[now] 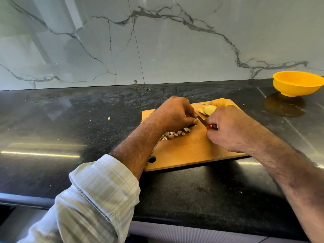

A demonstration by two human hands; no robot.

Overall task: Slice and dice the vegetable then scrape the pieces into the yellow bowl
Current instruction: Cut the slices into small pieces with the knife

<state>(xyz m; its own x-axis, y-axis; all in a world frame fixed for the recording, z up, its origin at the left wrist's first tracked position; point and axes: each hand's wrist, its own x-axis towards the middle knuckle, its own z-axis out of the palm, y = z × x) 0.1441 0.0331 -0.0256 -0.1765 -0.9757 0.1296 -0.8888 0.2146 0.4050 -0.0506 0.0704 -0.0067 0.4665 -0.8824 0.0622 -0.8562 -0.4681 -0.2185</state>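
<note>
A wooden cutting board (pixel 189 151) lies on the black counter. My left hand (pixel 173 113) curls over vegetable pieces at the board's middle, fingertips pinching them down. Just right of those fingertips, a knife (pixel 201 120) with a red handle points its blade at them; my right hand (pixel 231 128) grips the handle. Pale diced pieces (pixel 175 134) lie in a row below my left hand. Round slices (pixel 208 109) sit at the board's far edge. The yellow bowl (pixel 298 83) stands empty at the far right, apart from the board.
The marble wall runs behind the counter. One small scrap (pixel 108 118) lies on the black counter (pixel 70 128) left of the board. The counter's front edge runs across the bottom of the view.
</note>
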